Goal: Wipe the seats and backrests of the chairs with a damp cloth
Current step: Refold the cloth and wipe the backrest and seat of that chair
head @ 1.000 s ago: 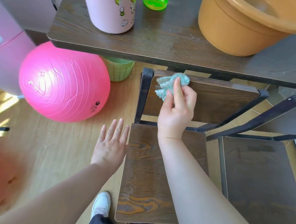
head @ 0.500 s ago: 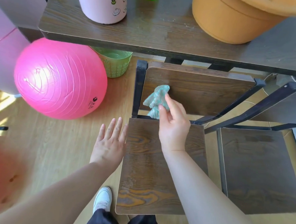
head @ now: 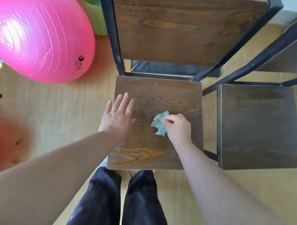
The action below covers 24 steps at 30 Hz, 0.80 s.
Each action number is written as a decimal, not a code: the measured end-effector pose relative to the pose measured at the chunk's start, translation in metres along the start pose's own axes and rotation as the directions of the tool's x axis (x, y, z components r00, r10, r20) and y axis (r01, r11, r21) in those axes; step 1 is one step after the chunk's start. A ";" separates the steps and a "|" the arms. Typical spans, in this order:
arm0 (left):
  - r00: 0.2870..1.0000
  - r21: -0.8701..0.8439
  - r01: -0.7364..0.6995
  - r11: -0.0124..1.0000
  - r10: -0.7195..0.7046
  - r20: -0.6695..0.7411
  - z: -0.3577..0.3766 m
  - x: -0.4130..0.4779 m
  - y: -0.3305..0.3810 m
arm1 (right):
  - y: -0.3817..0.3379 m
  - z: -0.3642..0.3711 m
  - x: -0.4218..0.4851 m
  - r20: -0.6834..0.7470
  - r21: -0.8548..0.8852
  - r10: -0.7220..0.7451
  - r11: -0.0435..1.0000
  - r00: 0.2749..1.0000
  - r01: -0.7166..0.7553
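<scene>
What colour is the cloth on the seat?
The cloth is pale teal green, crumpled, gripped by the right hand; the head view shows it.

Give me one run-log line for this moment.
right hand: grips crumpled teal cloth on brown wooden chair seat | left hand: open, flat over seat's left edge | phase: seat wipe

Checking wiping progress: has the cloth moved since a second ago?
Yes. The cloth went down from the backrest onto the seat, gripped by the right hand.
</scene>
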<state>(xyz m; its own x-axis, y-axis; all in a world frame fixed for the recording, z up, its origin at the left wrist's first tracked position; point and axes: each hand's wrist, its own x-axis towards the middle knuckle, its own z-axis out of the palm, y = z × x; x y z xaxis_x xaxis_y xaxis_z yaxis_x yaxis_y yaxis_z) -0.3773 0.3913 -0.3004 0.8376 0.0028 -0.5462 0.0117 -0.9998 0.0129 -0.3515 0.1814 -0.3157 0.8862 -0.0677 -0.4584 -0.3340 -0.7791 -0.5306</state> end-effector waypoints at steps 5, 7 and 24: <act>0.999 0.015 -0.022 1.000 0.022 0.028 0.016 0.002 0.025 | 0.031 0.003 0.007 0.061 0.118 0.088 0.989 0.994 -0.094; 0.999 0.024 -0.027 0.999 0.026 0.040 0.019 0.003 0.034 | 0.041 0.004 0.007 0.087 0.204 0.121 0.970 0.989 -0.136; 0.996 0.036 -0.063 0.997 0.060 0.060 0.035 0.011 0.067 | 0.098 -0.027 -0.005 -0.080 0.106 0.159 0.983 0.984 -0.150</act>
<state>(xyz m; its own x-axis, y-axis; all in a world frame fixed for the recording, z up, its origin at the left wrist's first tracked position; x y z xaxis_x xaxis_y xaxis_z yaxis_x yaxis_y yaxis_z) -0.3860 0.3238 -0.3349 0.8026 -0.0587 -0.5936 -0.0602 -0.9980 0.0173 -0.3801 0.0880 -0.3461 0.8448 -0.2405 -0.4780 -0.4952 -0.6899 -0.5281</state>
